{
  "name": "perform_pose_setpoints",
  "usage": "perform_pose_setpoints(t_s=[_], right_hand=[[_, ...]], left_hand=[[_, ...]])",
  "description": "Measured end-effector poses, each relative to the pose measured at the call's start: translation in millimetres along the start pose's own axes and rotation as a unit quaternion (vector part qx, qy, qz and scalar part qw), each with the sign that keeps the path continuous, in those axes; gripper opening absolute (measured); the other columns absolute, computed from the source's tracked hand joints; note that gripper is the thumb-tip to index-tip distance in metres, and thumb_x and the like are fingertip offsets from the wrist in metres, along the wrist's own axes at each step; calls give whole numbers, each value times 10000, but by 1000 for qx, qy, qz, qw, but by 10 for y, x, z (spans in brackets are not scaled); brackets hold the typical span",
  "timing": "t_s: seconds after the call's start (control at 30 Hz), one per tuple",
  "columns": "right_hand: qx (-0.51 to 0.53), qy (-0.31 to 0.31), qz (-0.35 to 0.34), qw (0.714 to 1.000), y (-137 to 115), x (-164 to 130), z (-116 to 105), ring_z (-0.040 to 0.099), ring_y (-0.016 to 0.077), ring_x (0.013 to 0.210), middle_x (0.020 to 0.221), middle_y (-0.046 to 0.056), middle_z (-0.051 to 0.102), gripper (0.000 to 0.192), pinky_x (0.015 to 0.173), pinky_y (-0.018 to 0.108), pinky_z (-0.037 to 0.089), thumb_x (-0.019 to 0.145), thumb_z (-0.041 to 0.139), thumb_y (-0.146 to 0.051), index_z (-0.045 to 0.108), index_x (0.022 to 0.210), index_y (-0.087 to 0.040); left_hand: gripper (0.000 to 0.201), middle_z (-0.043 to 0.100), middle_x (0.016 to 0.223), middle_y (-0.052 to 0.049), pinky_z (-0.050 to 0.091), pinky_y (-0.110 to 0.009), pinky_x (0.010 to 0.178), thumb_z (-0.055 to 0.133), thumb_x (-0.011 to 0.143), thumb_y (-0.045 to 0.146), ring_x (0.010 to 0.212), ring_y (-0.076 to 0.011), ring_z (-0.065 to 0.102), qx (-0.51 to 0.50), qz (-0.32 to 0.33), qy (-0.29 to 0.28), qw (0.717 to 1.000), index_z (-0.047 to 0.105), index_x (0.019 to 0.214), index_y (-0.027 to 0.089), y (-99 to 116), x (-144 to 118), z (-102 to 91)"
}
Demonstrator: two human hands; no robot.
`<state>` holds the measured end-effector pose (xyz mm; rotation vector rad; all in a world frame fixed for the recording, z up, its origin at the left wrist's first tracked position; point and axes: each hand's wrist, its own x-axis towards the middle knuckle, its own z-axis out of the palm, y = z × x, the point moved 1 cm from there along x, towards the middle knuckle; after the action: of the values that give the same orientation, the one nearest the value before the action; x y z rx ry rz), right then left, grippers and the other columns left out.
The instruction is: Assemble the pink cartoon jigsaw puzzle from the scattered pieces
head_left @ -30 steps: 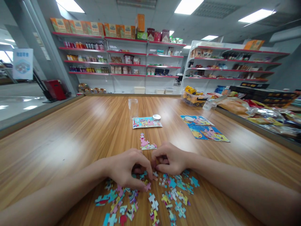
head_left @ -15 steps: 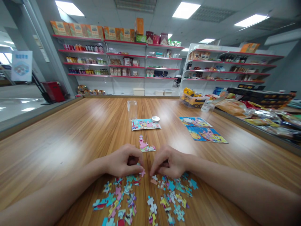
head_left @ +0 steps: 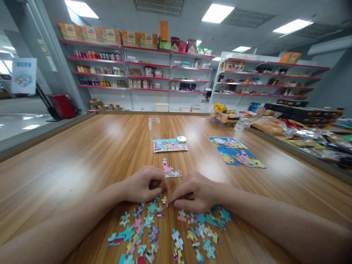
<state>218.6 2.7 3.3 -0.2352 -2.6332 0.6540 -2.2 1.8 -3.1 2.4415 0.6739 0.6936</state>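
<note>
To the near left of the joined puzzle section point(head_left: 168, 171) lies one batch of loose puzzle pieces point(head_left: 128, 233); they overlap, the nearest are cut off by the frame, and an exact count cannot be made. The left hand point(head_left: 148, 185) rests just left of the section's near edge, fingers curled and thumb close to them; whether it has hold of a piece is hidden. One clear jar point(head_left: 154, 129) stands beyond the section, slightly left. One small yellow-and-pink piece point(head_left: 164, 200) lies on the counter point(head_left: 82, 154) nearer than the section, between the two hands, at the right hand's index fingertip. Beyond the section is one picture card point(head_left: 167, 145) with one white lid point(head_left: 181, 139) on it. The right hand point(head_left: 196, 192), near right of the section, is partly open: index finger extended, thumb apart, nothing pinched between them. A second batch of pieces point(head_left: 209, 249) spreads below it, partly covered. Far right of the section lie two blue picture cards point(head_left: 242, 157), one bearing a pale disc point(head_left: 219, 140), and beyond them one tub point(head_left: 224, 119) of yellow toys.
</note>
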Motion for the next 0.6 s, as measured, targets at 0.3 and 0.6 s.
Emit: perform_pose_setpoints(t_s=[0.3,0.6], right_hand=[[-28,60,45,997,80,-3,10,442,76,412,494,-34,527,181,438,177,338,794,595,-187,759,862,-151],[-11,82,98,992,68,9,-20,391,69,402,463,-65,417,174,439,175,299,774,594,-137,755,837,-151]], left_hand=[[198,562,657,-3,371,-241,587,518,704,114,620,-137,487,2,-2,-15,1000,674,822,142,41,-22,-31],[171,623,736,-33,410,-253,635,552,776,121,659,-141,553,5,21,-11,1000,708,843,144,8,-15,-13]])
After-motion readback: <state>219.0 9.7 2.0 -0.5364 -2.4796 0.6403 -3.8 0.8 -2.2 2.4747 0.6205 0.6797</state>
